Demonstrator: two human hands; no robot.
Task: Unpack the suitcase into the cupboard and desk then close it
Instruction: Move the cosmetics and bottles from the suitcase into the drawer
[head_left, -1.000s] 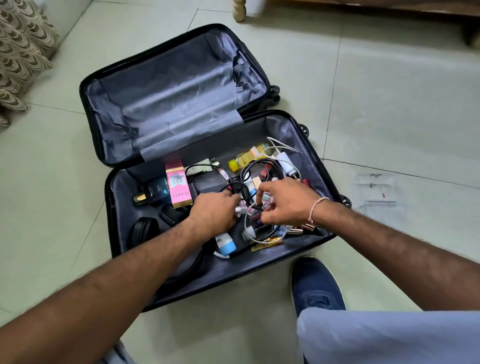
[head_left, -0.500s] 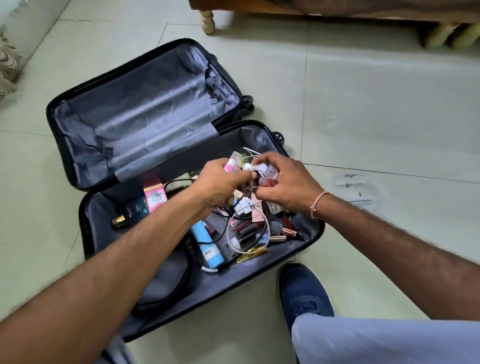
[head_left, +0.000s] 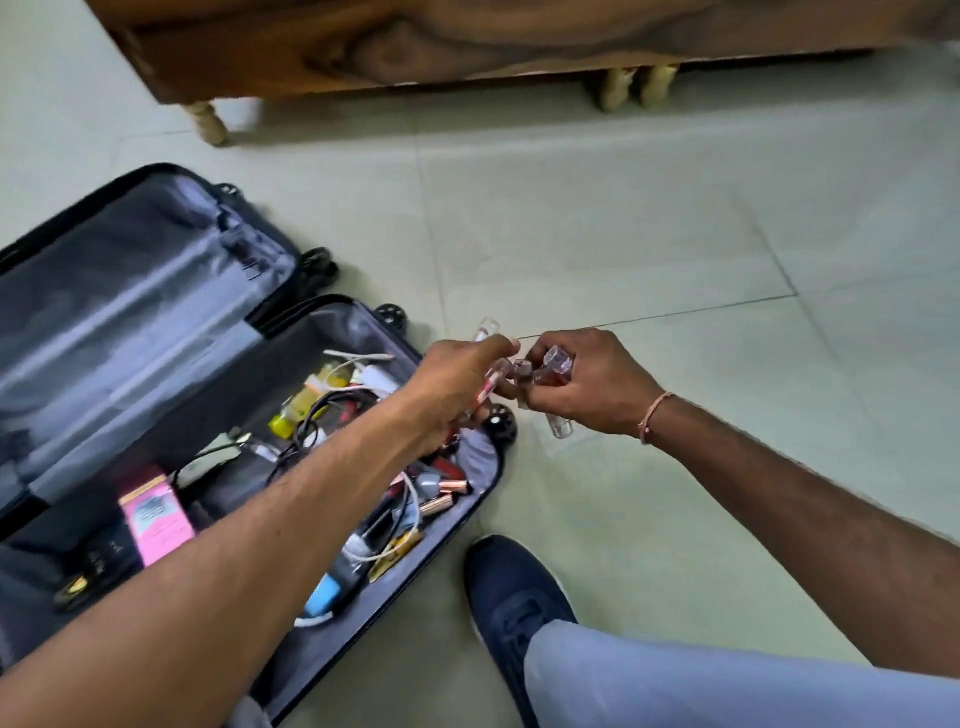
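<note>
The black suitcase (head_left: 156, 322) lies open on the floor at the left, grey lining showing. Its lower half holds a pink box (head_left: 156, 519), a yellow bottle (head_left: 298, 405), black and white cables (head_left: 332, 410), a blue tube (head_left: 324, 597) and several lipsticks (head_left: 447, 488). My left hand (head_left: 457, 379) grips a clear pink lip-gloss tube (head_left: 488, 364) above the suitcase's right edge. Beside it, over the floor, my right hand (head_left: 587, 389) holds several small clear cosmetic tubes (head_left: 550, 369). The two hands almost touch.
A wooden piece of furniture (head_left: 467, 41) on short pale legs (head_left: 208, 119) stands along the top. Green floor tiles (head_left: 675, 234) spread to the right. My blue shoe (head_left: 514, 597) and grey trouser leg (head_left: 701, 686) are at the bottom, close to the suitcase's corner.
Both hands rose out of the suitcase with small cosmetic tubes and moved right, past its edge. My view swung right and up, bringing the wooden furniture in.
</note>
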